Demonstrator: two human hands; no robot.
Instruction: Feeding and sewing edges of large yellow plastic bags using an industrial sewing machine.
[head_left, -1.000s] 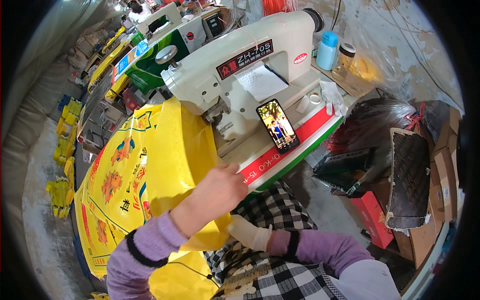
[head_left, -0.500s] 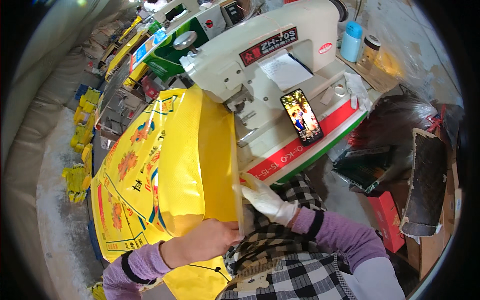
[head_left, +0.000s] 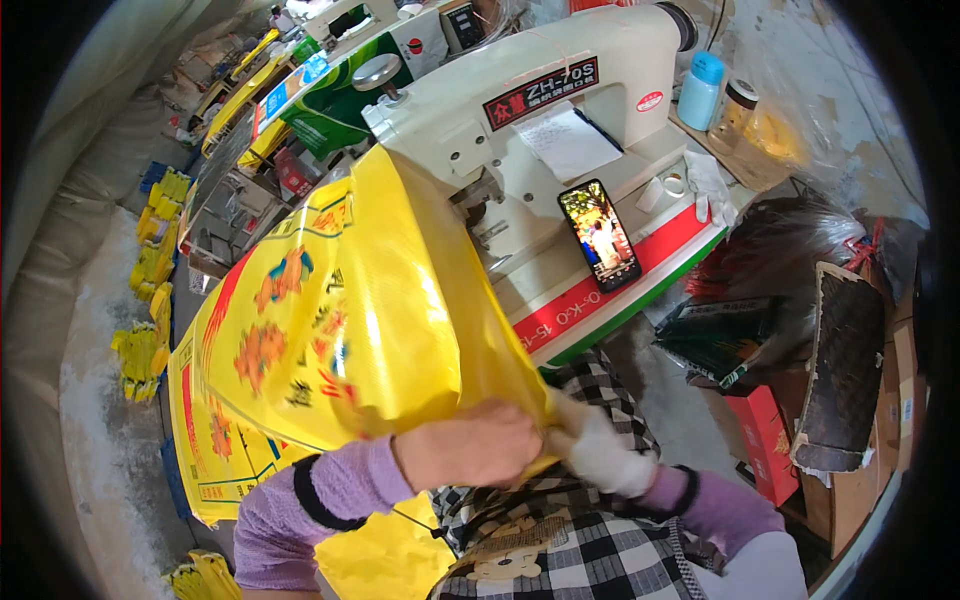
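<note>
A large yellow woven plastic bag (head_left: 400, 335), printed with coloured pictures and lettering, slants across the left and middle, its upper end beside the head of a pale sewing machine (head_left: 430, 125). My bare left hand (head_left: 485, 445) is closed in a fist on the bag's near right edge. Close beside it, my right hand (head_left: 608, 458) wears a white glove; motion blurs it, and its fingers seem to pinch the same edge. Both hands are just above my checked apron (head_left: 600, 525).
On the machine bed lie a lit phone (head_left: 600, 235), a paper sheet (head_left: 568, 142) and a white glove (head_left: 708, 188). A blue bottle (head_left: 700, 92) and a jar stand behind. Folded yellow bundles (head_left: 140, 355) line the left floor; a red box (head_left: 765, 440) stands at right.
Both hands have moved right, the left one also slightly up. The bag's near edge has come along with them, and its side now bulges and twists toward the right.
</note>
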